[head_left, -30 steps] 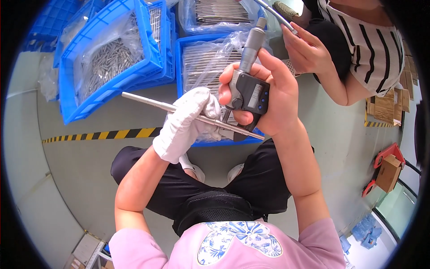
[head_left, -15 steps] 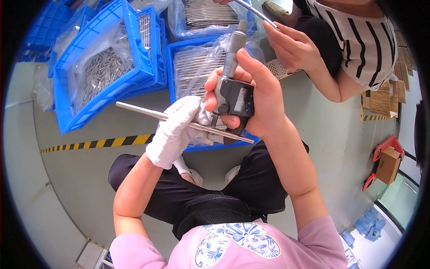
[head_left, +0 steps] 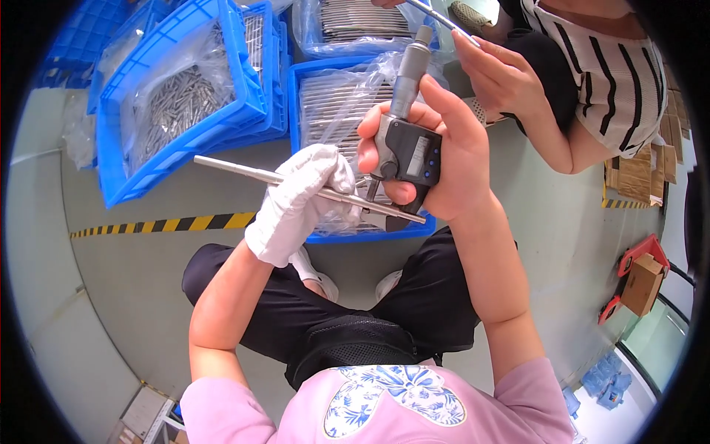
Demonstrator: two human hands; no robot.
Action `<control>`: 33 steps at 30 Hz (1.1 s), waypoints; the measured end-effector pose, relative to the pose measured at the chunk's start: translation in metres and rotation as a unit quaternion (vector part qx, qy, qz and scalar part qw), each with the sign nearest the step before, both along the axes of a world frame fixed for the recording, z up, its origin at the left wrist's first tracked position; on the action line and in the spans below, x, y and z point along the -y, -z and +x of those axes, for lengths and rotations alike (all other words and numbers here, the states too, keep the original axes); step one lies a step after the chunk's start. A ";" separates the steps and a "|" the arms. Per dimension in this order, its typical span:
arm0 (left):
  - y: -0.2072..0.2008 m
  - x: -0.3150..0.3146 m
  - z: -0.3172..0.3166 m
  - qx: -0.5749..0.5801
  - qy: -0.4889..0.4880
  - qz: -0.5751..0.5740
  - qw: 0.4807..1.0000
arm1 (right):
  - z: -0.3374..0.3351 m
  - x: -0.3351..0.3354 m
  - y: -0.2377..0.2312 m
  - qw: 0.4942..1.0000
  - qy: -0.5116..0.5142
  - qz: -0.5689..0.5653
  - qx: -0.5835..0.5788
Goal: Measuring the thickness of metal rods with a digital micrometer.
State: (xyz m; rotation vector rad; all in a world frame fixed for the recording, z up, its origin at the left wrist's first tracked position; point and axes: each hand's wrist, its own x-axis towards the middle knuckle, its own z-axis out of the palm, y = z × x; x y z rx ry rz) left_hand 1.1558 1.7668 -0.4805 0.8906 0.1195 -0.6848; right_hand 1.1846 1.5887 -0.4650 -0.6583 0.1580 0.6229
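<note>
My left hand (head_left: 302,201), in a white glove, is closed round a slender stepped metal rod (head_left: 240,169) that slants down to the right. Bare, my right hand (head_left: 455,152) grips a digital micrometer (head_left: 405,148) with a silver thimble pointing up and away and a dark body with blue buttons. The rod's right end passes through the lower part of the micrometer, at its measuring jaws. Whether both jaw faces touch the rod I cannot tell. Behind my hands a blue crate (head_left: 296,96) holds many similar rods in clear plastic.
A tilted blue crate (head_left: 111,166) of small metal pins stands at the left on other crates. Another blue crate (head_left: 299,33) of rods is farther back. At the upper right a co-worker's hand (head_left: 503,81) holds a rod. Yellow-black tape (head_left: 170,225) crosses the floor.
The micrometer and my right hand have shifted slightly right, and the rod's right end has slid a little with them. My grips look the same. The whole view has turned slightly.
</note>
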 end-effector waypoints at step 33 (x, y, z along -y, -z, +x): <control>0.004 0.001 -0.001 0.019 0.026 0.000 0.999 | 0.000 0.000 0.003 1.000 0.009 0.018 0.012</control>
